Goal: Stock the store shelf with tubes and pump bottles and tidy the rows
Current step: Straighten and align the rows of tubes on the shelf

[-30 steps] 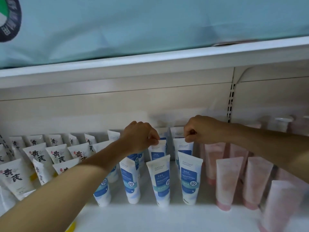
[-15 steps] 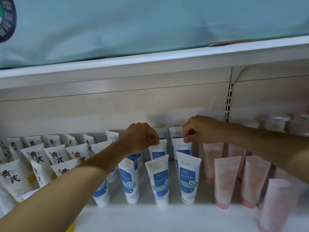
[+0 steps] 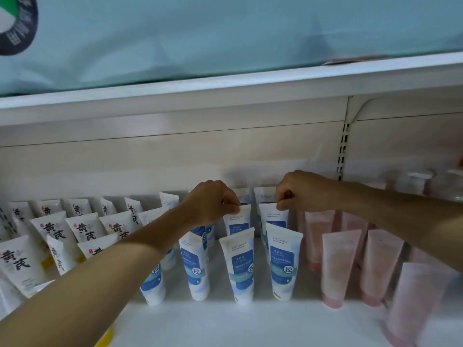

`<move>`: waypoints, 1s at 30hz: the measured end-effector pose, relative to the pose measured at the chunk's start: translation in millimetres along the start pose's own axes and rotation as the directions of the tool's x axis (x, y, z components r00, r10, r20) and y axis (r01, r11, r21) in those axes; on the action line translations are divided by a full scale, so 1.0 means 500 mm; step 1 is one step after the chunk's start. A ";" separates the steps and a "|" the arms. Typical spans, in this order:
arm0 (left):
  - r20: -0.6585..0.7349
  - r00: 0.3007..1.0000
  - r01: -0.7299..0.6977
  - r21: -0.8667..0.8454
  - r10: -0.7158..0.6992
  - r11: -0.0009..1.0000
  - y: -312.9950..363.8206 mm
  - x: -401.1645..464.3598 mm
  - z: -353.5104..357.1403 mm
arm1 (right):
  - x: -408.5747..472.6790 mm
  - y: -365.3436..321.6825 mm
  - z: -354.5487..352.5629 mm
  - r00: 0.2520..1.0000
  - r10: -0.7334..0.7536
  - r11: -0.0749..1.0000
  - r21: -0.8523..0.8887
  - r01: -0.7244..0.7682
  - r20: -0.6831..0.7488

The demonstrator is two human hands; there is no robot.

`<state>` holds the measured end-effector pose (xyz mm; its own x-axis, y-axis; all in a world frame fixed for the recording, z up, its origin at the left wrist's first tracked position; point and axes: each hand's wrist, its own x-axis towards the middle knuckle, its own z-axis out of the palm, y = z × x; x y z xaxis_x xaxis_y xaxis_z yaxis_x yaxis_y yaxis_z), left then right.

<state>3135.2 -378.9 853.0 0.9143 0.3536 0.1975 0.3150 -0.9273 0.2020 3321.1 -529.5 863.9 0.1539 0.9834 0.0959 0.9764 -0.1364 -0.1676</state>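
From where I watched, the white store shelf (image 3: 225, 329) already looked largely stocked. At the left of the frame stood the white squeeze tubes with black brush lettering (image 3: 85, 227), in several rows and some of them leaning, so I judged those rows not yet tidied. In the middle stood the white plastic tubes with blue labels (image 3: 240, 266), cap down, three across the front and more behind. At the right stood the pale pink tubes (image 3: 338, 266), with white pump bottles (image 3: 416, 184) blurred at the upper right behind them. I saw no loose stock waiting, so what was left seemed mostly straightening.

The left hand (image 3: 210, 201) reached in from the lower left, forearm stretched across the lettered tubes, knuckles up and fingers curled, its grip pinching the flat top seal of a second-row blue-labelled tube (image 3: 236, 217). The right hand (image 3: 298, 191) came in from the right edge over the pink tubes, curled likewise, pinching the top edge of the neighbouring second-row blue-labelled tube (image 3: 273, 217). Both tubes stood upright on the shelf, just behind the front row.
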 end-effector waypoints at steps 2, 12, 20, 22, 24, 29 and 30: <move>0.002 1.000 -0.010 -0.009 0.010 1.000 0.000 -0.001 -0.001 | 0.000 -0.002 -0.001 1.000 0.000 1.000 0.008 0.000 0.006; 0.004 1.000 -0.025 -0.011 0.025 1.000 -0.002 -0.003 -0.001 | -0.003 -0.013 -0.001 1.000 0.017 1.000 0.025 -0.017 -0.004; 0.002 0.999 -0.042 -0.012 0.042 0.999 0.002 -0.005 -0.006 | -0.009 -0.013 0.001 0.999 0.030 0.999 0.046 -0.029 -0.018; -0.007 0.999 -0.044 -0.007 0.044 0.999 0.002 -0.005 -0.006 | -0.012 -0.015 -0.001 0.999 0.028 0.997 0.068 -0.026 -0.020; -0.009 0.999 -0.049 -0.002 0.048 0.999 0.001 -0.006 -0.004 | -0.012 -0.018 -0.001 1.000 0.020 0.997 0.076 -0.018 -0.021; -0.007 0.999 -0.045 -0.001 0.045 0.999 -0.003 -0.004 -0.001 | -0.010 -0.016 0.002 0.999 0.031 0.997 0.077 -0.029 -0.021; -0.006 0.999 -0.040 -0.001 0.040 0.999 -0.003 -0.004 -0.002 | -0.010 -0.016 0.000 0.999 0.031 0.996 0.084 -0.029 -0.016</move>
<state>3132.7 -378.3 853.2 0.9246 0.3168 0.2116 0.2776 -0.9407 0.1951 3312.5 -533.5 864.5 0.1863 0.9767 0.1066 0.9551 -0.1547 -0.2525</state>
